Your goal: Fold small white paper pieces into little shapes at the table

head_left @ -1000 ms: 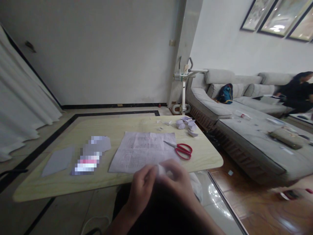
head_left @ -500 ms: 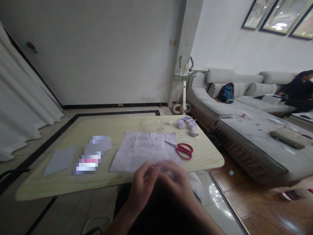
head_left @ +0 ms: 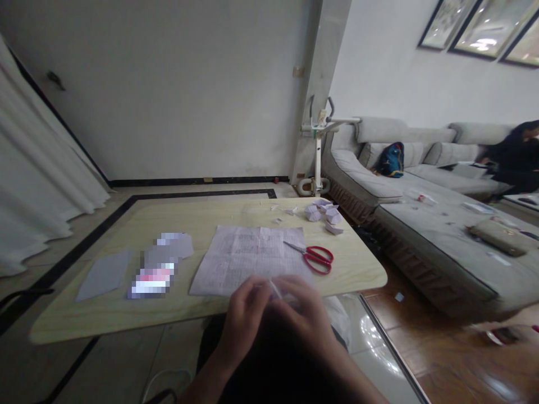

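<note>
My left hand (head_left: 244,311) and my right hand (head_left: 301,303) meet at the table's near edge, fingers closed around a small piece of white paper (head_left: 275,289). Only a thin pale strip of it shows between the fingertips; the rest is hidden. Just beyond my hands lies a large creased sheet of paper (head_left: 248,255) with writing on it. Red-handled scissors (head_left: 318,259) rest partly on its right side, blades pointing left. Several folded paper pieces (head_left: 322,212) sit near the far right corner, with small paper scraps (head_left: 290,211) beside them.
The pale wooden table (head_left: 210,216) has rounded corners. On its left lie a plain paper sheet (head_left: 104,275) and a pixelated bright object (head_left: 154,272). A grey sofa (head_left: 421,224) stands at right, where a person (head_left: 511,157) in dark clothes sits. White exercise equipment (head_left: 318,157) stands behind.
A thin white strip of the paper now shows between my fingertips, where it was hardly visible before. My hands stay in nearly the same place, and the things on the table have not moved.
</note>
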`<act>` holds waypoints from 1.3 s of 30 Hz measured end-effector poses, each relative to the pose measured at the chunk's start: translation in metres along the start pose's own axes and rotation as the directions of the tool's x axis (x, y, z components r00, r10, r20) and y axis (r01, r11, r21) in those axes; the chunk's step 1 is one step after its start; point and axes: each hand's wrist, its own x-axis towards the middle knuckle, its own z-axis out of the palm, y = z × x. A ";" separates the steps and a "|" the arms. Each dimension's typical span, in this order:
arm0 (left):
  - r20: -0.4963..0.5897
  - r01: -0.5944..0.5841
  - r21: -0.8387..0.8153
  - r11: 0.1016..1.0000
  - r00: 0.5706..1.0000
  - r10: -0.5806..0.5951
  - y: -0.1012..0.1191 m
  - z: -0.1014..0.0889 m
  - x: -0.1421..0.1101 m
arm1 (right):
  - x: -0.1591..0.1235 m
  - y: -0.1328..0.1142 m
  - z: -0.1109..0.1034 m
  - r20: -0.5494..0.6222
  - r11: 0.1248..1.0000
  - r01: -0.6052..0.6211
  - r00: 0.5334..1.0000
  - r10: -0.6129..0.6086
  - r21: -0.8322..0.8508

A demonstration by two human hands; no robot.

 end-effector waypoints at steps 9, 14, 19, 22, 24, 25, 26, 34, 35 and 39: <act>-0.053 -0.090 0.141 0.986 0.994 0.098 -0.002 -0.001 -0.001 | -0.002 0.005 0.001 -0.070 0.985 -0.157 0.984 0.162 0.071; -0.058 -0.141 0.292 0.946 0.985 0.165 -0.007 -0.003 -0.001 | 0.001 0.006 -0.001 -0.128 0.980 -0.192 0.972 0.196 0.045; -0.104 -0.181 0.521 0.834 0.957 0.272 -0.018 -0.006 0.004 | 0.003 0.009 0.002 -0.210 0.972 -0.233 0.949 0.235 0.032; -0.093 -0.199 0.546 0.814 0.951 0.295 -0.020 -0.007 0.006 | 0.003 0.011 0.004 -0.255 0.972 -0.234 0.940 0.226 -0.002; -0.049 -0.210 0.496 0.842 0.962 0.269 -0.018 -0.006 0.005 | 0.001 0.012 0.004 -0.278 0.973 -0.229 0.937 0.211 -0.033; -0.025 -0.208 0.464 0.861 0.969 0.247 -0.016 -0.005 0.004 | 0.001 0.012 0.004 -0.290 0.973 -0.226 0.936 0.201 -0.053; 0.001 -0.194 0.430 0.882 0.977 0.214 -0.013 -0.004 0.002 | 0.000 0.013 0.004 -0.302 0.973 -0.219 0.935 0.187 -0.074; 0.044 0.000 0.221 0.975 0.999 -0.010 0.002 0.003 0.000 | 0.000 0.008 -0.001 -0.273 0.979 -0.204 0.941 0.199 0.012; 0.044 0.024 0.183 0.983 0.999 -0.032 0.001 0.002 0.001 | 0.001 0.008 -0.001 -0.262 0.970 -0.231 0.934 0.243 0.073; 0.062 0.126 0.029 0.992 0.990 -0.127 -0.004 -0.003 0.005 | 0.004 0.015 -0.002 -0.198 0.895 -0.295 0.907 0.373 0.334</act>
